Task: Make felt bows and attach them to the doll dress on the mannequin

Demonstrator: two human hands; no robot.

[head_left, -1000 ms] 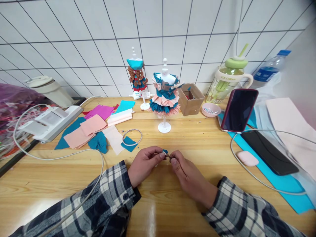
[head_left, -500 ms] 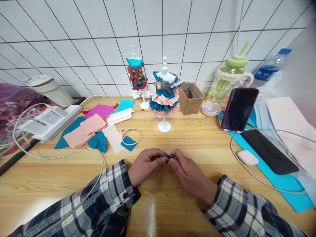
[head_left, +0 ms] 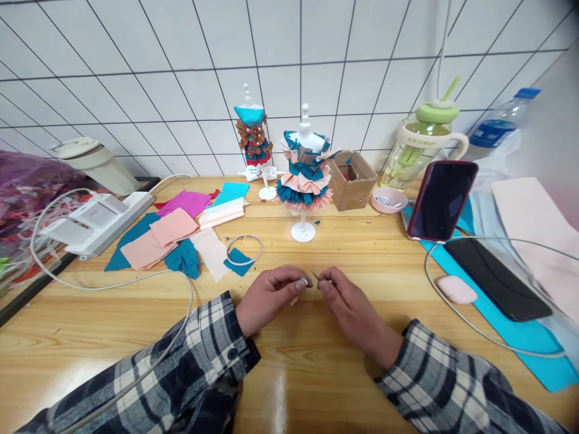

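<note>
Over the tabletop in front of me, my left hand (head_left: pixel 271 298) is closed in a pinch. A tiny dark and whitish piece (head_left: pixel 306 281) shows at its fingertips, too small to name. My right hand (head_left: pixel 353 313) faces it across a narrow gap, thumb and forefinger pinched on a thin, dark, pointed thing (head_left: pixel 315 277) of unclear kind. Beyond both hands stands a small white dress form (head_left: pixel 303 231) wearing a ruffled teal and peach paper dress (head_left: pixel 304 181). To the left, a metal ring (head_left: pixel 244 237) lies partly over a teal crepe paper piece (head_left: pixel 239 265).
Peach paper pieces (head_left: pixel 174 225) and other coloured sheets lie at left near a power strip (head_left: pixel 113 223). A second dress form (head_left: pixel 267 193), cardboard box (head_left: pixel 357 190) and pink bowl (head_left: pixel 389 208) stand behind. On the right are a propped phone (head_left: pixel 442 202) and a cable (head_left: pixel 427 274).
My fingertips have moved slightly apart. The teal bit that showed between them is no longer visible there. A small teal scrap now lies by the dress form's base.
</note>
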